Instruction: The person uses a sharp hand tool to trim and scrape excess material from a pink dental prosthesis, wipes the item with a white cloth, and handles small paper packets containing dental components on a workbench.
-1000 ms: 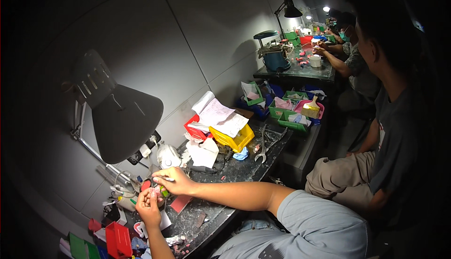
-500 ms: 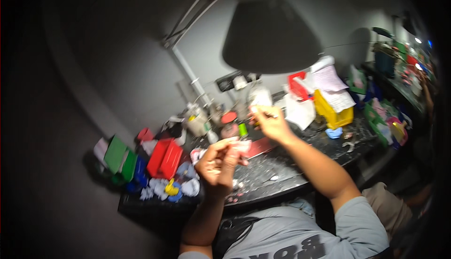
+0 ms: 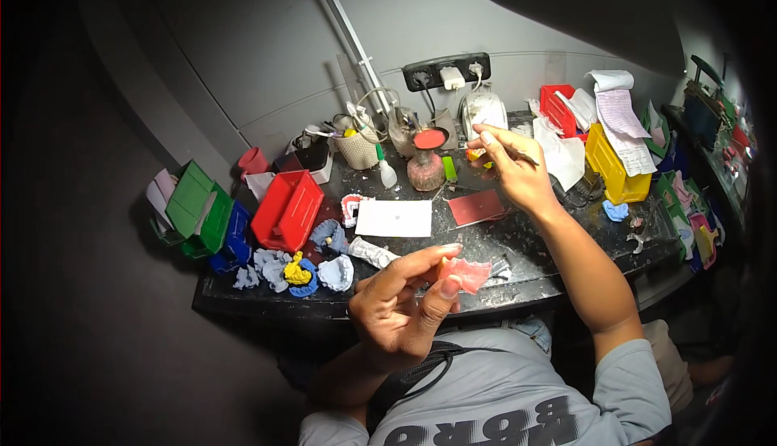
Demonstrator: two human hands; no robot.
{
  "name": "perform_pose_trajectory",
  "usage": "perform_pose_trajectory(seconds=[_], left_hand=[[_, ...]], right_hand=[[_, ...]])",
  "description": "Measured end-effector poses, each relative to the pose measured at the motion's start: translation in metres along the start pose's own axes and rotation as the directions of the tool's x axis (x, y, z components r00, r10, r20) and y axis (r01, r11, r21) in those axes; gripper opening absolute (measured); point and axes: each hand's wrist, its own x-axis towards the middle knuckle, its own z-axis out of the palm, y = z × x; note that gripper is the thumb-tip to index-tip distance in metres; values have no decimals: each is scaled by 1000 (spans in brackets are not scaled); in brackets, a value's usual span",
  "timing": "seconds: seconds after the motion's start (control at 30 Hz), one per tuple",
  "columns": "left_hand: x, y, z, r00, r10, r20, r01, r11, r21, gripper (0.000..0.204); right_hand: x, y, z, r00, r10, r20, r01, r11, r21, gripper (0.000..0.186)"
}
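Between the thumb and fingers of my left hand [image 3: 401, 304] is a pink wax denture base [image 3: 469, 274], held up over the bench's front edge. My right hand [image 3: 522, 172] is raised over the back of the bench, its fingers closed around a thin dark-handled tool [image 3: 526, 158]. The tool's working end is hard to make out. Nearest to this hand stands a white rounded device [image 3: 486, 112]. To its left is a pink-stained jar [image 3: 426, 172] topped by a dish of red wax. Below lie a dark red wax sheet [image 3: 476, 207] and a white card [image 3: 394, 218].
Dental impressions and casts [image 3: 335, 273] lie at the left by a red bin [image 3: 287, 211] and a green bin [image 3: 212, 223]. A yellow bin [image 3: 619, 172] with papers stands at the right. A lamp shade [image 3: 583, 9] hangs overhead, and a power strip [image 3: 447, 71] is on the wall.
The view has shifted and sharpened. My left hand has come nearer the front edge with the wax base, uncovering the white card. My right hand has moved farther from it, still holding the tool.
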Motion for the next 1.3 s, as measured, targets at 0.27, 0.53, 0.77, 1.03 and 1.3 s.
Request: perform_pose_trajectory(seconds=[0.27,0.53,0.77,1.03,1.3], left_hand=[[-12,10,-3,1000,-20,22,20,1000,-8,30],[-16,3,-3,999,4,32,1,991,-134,30],[-9,-9,-3,996,-76,36,83,952,-295,41],[-6,-18,-10,992,-13,123,55,938,-342,38],[-3,-25,-11,994,-42,104,75,938,-337,36]], right_hand=[[-2,-3,0,998,-66,-9,65,997,-34,33],[-3,-14,0,999,9,-43,-8,1000,16,31],[-5,-18,0,999,-28,-23,28,1000,-5,29],[-5,-19,0,999,-49,-1,49,998,-49,30],[-5,-20,-1,994,-111,-6,111,991,-74,24]])
